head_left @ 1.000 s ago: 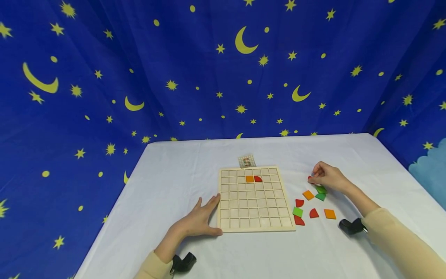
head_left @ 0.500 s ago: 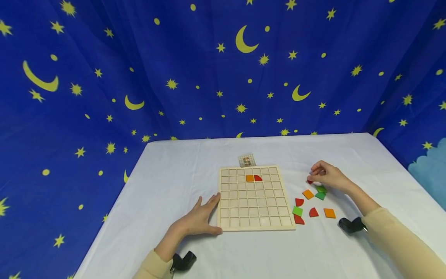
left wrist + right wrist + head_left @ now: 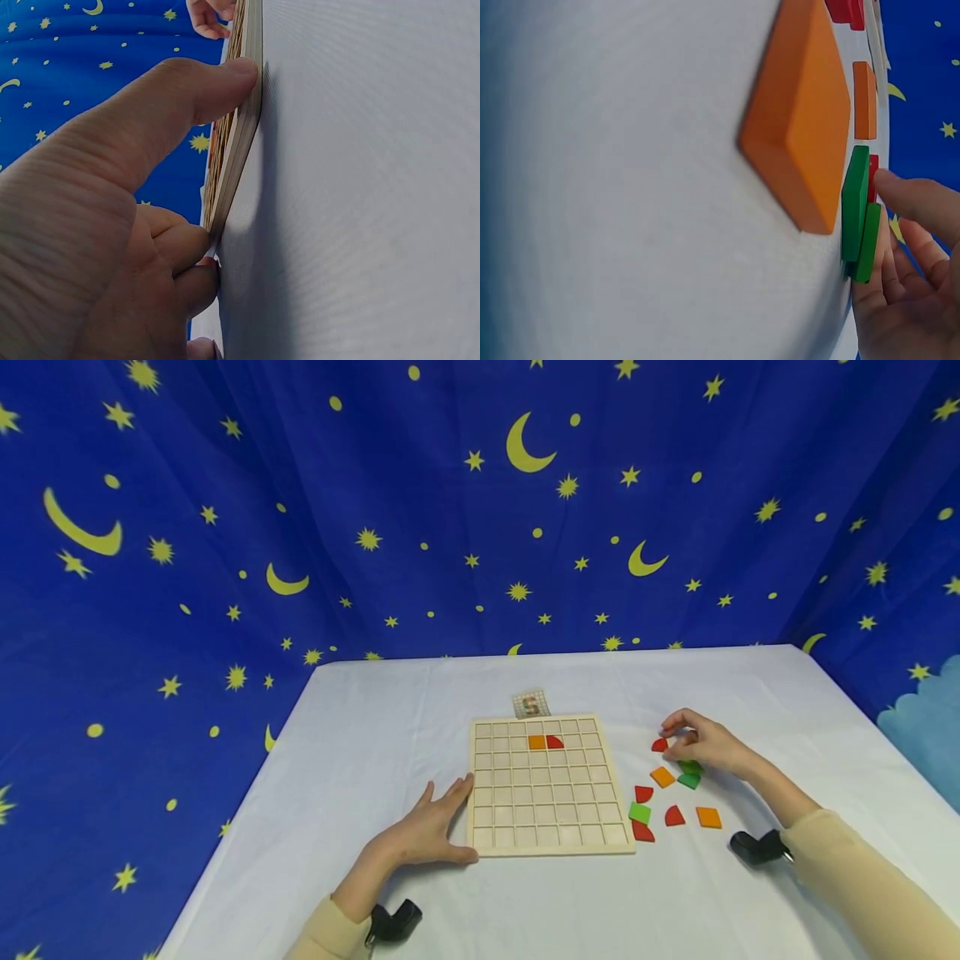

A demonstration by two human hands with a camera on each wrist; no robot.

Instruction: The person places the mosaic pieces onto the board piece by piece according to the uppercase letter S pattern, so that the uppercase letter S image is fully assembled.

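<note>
A square wooden grid board (image 3: 558,793) lies on the white table, with an orange square tile (image 3: 537,742) and a red quarter-circle tile (image 3: 554,742) side by side in its cells. My left hand (image 3: 423,831) touches the board's left side with spread fingers, its thumb (image 3: 225,82) against the near left corner. To the right of the board, my right hand (image 3: 708,746) is over the loose tiles, thumb and index finger apart. Right at its thumb tip is a loose red quarter-circle tile (image 3: 659,745). Two overlapping green tiles (image 3: 856,202) lie under that hand.
A small pattern card (image 3: 531,704) lies beyond the board's far edge. Between board and right arm lie orange tiles (image 3: 708,817), red quarter-circles (image 3: 675,816) and a light green square tile (image 3: 640,813). A blue star-patterned curtain (image 3: 450,527) hangs behind the table.
The right thumb and index finger have spread apart, and the red quarter-circle between them now shows more fully, slightly farther left. The left hand and board keep their place.
</note>
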